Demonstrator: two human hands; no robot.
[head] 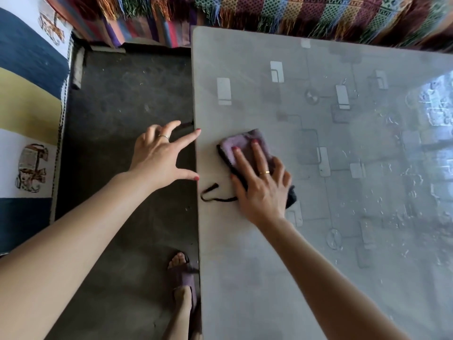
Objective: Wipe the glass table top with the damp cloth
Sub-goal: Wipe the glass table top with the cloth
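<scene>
The grey glass table top (245,266) fills the right half of the view. A folded purple cloth (239,144) with a dark edge lies near the table's left edge. My right hand (263,190) presses flat on the cloth, fingers spread over it. A dark loose thread (213,195) trails from the cloth toward the edge. My left hand (161,155) is open with its fingers apart, its fingertips touching the table's left edge and nothing held in it.
A dark floor (122,119) lies left of the table, with my sandalled foot (183,278) beside the edge. A striped fringed cover (294,13) hangs behind the table. A blue, yellow and white mat (27,94) lies at the far left. Wet streaks (404,192) shine on the right.
</scene>
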